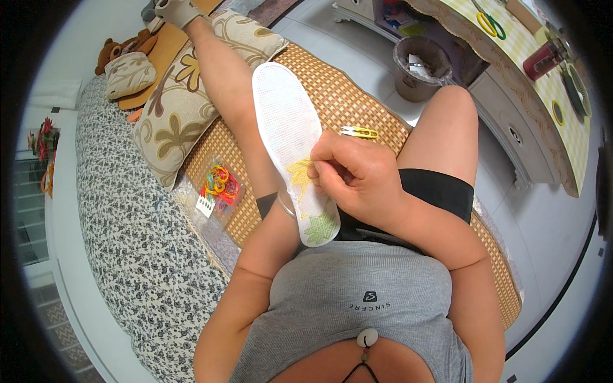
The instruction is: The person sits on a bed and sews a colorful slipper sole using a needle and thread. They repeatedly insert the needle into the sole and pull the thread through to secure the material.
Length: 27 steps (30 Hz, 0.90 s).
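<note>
A white mesh shoe insole (287, 105) slants upright in front of my lap. Toward its middle and heel it bears a yellow stitched leaf (300, 179) and a green stitched leaf (322, 229). The thumb and forefinger of my right hand (359, 179) are pinched together over the yellow leaf at the insole's right edge. Whatever lies between those fingertips is too small or hidden to make out. My left forearm, with a silver bangle (286, 205) at the wrist, runs behind the insole, which hides my left hand. Yellow-handled thread snips (359, 132) rest on the woven mat beyond my right hand.
Coloured thread bundles (221, 186) lie in a clear packet on the woven mat (330, 91). A patterned cushion (175, 119) is beside my outstretched leg. A lined waste bin (419, 72) stands by the cabinet, whose checked top (536, 100) carries scissors (491, 25) and a dark red cup (543, 60).
</note>
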Motion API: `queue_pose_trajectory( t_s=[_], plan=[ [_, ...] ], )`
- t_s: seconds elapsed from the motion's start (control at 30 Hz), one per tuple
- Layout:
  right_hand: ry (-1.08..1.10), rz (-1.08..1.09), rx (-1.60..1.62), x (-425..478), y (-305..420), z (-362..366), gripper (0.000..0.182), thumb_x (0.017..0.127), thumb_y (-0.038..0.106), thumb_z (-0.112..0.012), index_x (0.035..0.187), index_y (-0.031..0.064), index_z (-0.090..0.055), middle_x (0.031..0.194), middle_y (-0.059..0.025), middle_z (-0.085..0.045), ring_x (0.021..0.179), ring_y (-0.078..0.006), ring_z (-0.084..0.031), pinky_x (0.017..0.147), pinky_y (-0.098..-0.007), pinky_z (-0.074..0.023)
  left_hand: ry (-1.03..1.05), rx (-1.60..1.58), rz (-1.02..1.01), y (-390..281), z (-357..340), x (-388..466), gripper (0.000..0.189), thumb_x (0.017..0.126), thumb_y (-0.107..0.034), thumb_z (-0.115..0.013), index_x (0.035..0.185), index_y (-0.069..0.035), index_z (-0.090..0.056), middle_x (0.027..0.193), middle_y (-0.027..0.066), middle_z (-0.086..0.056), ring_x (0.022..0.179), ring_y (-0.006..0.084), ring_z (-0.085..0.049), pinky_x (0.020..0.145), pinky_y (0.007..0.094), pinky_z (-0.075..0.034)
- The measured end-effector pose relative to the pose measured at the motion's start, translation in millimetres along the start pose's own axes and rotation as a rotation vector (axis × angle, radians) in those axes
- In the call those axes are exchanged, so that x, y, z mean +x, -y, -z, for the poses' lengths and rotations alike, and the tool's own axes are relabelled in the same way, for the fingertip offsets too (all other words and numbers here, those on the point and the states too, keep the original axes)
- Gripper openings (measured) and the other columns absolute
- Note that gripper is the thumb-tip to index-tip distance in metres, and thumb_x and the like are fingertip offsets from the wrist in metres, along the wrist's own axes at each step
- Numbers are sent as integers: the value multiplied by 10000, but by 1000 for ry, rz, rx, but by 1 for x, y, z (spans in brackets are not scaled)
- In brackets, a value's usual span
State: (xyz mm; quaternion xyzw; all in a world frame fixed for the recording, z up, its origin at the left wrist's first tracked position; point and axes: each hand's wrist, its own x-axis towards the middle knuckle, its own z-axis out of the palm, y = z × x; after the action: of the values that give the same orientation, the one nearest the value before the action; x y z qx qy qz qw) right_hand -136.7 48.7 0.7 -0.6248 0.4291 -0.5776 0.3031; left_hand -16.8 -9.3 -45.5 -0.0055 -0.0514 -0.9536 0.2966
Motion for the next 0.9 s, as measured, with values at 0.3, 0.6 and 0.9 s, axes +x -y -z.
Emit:
queue_pose_trajectory(
  t_s=[0.3, 0.6, 0.9],
  plan=[
    [-8, 73, -35, 3, 1, 1, 67, 796, -71, -562, 785, -5, -563, 664, -50, -566, 527, -100, -538, 472, -232, -406, 4, -7, 16, 1, 0, 4, 333, 817, -379, -503, 770, -51, -471, 607, 48, -432, 506, 142, -422, 433, 239, -367],
    [34, -126, 131, -1, 0, 4, 30, 822, -34, -561, 814, -11, -578, 722, -59, -603, 595, -114, -602, 509, -231, -456, -158, 195, -102, 3, -22, -1, 337, 816, -377, -503, 751, -50, -460, 593, 49, -419, 495, 131, -414, 420, 231, -365],
    [80, -512, 633, 1, -36, 32, 81, 888, 47, -559, 910, -9, -612, 780, 16, -587, 647, -44, -501, 583, -197, -411, -404, 695, -251, -7, -34, -17, 306, 831, -60, -538, 1099, 86, -511, 977, 155, -614, 864, 198, -611, 771, 321, -516]
  ],
)
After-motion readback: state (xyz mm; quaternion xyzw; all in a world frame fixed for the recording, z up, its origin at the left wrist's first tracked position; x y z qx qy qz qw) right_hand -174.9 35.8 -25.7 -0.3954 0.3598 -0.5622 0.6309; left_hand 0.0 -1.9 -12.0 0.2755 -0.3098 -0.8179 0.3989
